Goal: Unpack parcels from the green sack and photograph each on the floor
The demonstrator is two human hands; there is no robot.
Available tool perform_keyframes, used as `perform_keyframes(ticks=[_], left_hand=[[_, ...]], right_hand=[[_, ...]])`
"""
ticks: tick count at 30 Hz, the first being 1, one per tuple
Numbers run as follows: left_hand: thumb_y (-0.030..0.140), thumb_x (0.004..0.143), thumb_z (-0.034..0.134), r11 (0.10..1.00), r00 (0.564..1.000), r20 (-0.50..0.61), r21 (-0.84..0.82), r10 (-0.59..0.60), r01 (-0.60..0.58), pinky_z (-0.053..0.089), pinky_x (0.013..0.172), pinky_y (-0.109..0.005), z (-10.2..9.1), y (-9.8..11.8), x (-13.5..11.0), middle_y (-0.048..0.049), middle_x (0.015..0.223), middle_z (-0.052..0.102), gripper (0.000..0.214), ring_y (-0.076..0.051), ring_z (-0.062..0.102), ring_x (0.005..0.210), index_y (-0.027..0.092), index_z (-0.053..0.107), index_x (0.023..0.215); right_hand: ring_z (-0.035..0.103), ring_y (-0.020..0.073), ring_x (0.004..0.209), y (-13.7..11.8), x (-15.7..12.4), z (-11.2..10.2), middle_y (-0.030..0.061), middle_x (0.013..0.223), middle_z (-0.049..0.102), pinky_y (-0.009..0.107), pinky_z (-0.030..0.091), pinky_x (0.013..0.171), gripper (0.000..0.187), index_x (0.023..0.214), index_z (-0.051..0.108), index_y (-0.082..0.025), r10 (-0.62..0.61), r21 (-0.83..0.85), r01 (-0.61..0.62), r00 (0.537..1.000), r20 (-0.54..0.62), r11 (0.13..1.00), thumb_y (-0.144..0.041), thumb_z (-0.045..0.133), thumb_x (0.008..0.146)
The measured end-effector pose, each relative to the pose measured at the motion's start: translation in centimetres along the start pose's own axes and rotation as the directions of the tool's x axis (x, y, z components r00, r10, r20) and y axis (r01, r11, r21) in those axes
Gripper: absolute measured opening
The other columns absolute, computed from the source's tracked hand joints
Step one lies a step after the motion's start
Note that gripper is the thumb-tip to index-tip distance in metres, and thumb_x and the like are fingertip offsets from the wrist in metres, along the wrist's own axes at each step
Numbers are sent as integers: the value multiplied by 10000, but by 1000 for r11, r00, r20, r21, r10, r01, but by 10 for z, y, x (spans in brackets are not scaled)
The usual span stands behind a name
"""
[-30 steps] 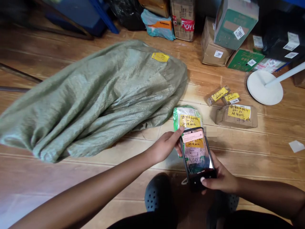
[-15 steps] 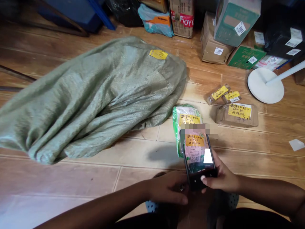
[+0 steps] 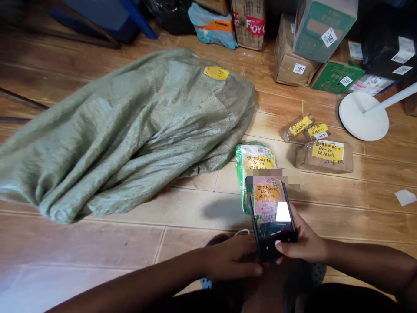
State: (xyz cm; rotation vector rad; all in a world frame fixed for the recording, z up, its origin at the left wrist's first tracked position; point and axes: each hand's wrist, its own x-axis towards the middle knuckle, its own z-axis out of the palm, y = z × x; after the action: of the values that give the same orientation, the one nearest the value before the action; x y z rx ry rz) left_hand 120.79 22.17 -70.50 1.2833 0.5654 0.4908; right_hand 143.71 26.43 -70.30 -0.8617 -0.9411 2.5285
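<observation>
My right hand (image 3: pixel 308 243) is closed around a black smartphone (image 3: pixel 272 237), its thumb on the lower part of the screen. On that screen appears a camera picture of the parcel beyond it. This green and white plastic parcel (image 3: pixel 240 163) lies on the floor with a handwritten yellow label; the phone and a blurred patch cover its lower part. My left hand (image 3: pixel 228 258) is beside the phone's lower left edge, thumb stretched to the right and fingertips hidden. A thin white loop (image 3: pixel 243 231) shows just above it; I cannot tell whether the hand touches it.
A large grey-green woven sack (image 3: pixel 140 130) fills the left floor. Small yellow-labelled packages (image 3: pixel 299 127) lie right of the parcel, near a brown carton (image 3: pixel 302 161). A white round stand base (image 3: pixel 363 117) is farther right. Stacked boxes (image 3: pixel 322 30) stand behind.
My left hand has shifted slightly to the right, and the white loop now shows above it. The phone stays nearly in place, while its screen picture has moved a little.
</observation>
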Motion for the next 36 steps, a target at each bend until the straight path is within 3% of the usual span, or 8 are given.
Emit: perform_keyframes(ticks=[6,14,18,22,27,33,35,36], left_hand=[[702,940,468,998,998,51,-57,-37,40,522,835,-317,0,-1,1,-106,1086,693,617,-241,641,949,176,658,1200],[662,944,497,999,1000,14,-53,-8,9,520,810,-303,0,3,3,-99,1067,692,552,-232,623,945,176,679,1133],[676,946,481,999,1000,23,-36,9,-9,527,815,-315,0,3,3,-96,1044,694,569,-234,626,937,177,674,1141],[672,959,458,1000,1000,21,-11,22,-21,527,875,-344,1,2,3,-90,1043,691,560,-230,624,936,175,664,1114],[647,966,467,999,999,26,-25,25,-25,528,887,-345,1,5,6,-88,1051,688,528,-228,633,939,180,650,1131],[649,943,489,999,997,59,0,42,-42,535,917,-382,0,-5,-2,-106,1193,695,555,-283,653,1040,214,653,1246],[672,942,444,992,995,-43,99,86,-81,456,1080,-471,-1,-25,-9,-127,1359,627,616,-345,580,1240,236,621,1340],[674,941,427,985,982,-168,161,84,-57,389,1149,-510,-2,-39,-12,-133,1416,582,632,-365,514,1328,243,602,1369]], right_hand=[[737,111,721,-1,2,2,-29,1030,710,231,643,623,885,1532,217,-403,-28,15,27,999,45,1000,-241,796,883],[731,111,721,-3,-2,2,-57,972,700,224,633,643,979,1544,128,-418,40,9,-40,999,6,999,-274,820,866],[702,102,715,-1,-1,-1,-6,1099,689,232,611,638,1007,1559,133,-410,15,-1,-15,998,56,1000,-328,839,845],[718,163,779,0,-3,-5,35,1089,695,330,608,721,1129,1604,11,-335,18,23,-21,987,159,1000,-361,838,837],[746,172,809,-1,-5,-6,16,1173,706,321,594,744,1141,1589,-113,-353,76,144,-94,989,128,985,-206,730,836],[742,172,853,2,-4,-8,25,1227,701,301,599,726,1064,1590,-11,-345,62,165,-84,988,139,983,-164,696,816],[728,180,898,5,-5,-12,38,1270,676,303,606,730,1093,1591,14,-359,38,163,-61,990,137,985,-197,758,806],[722,181,913,7,-6,-14,42,1289,663,302,609,731,1105,1590,23,-370,28,164,-50,990,135,985,-208,782,803]])
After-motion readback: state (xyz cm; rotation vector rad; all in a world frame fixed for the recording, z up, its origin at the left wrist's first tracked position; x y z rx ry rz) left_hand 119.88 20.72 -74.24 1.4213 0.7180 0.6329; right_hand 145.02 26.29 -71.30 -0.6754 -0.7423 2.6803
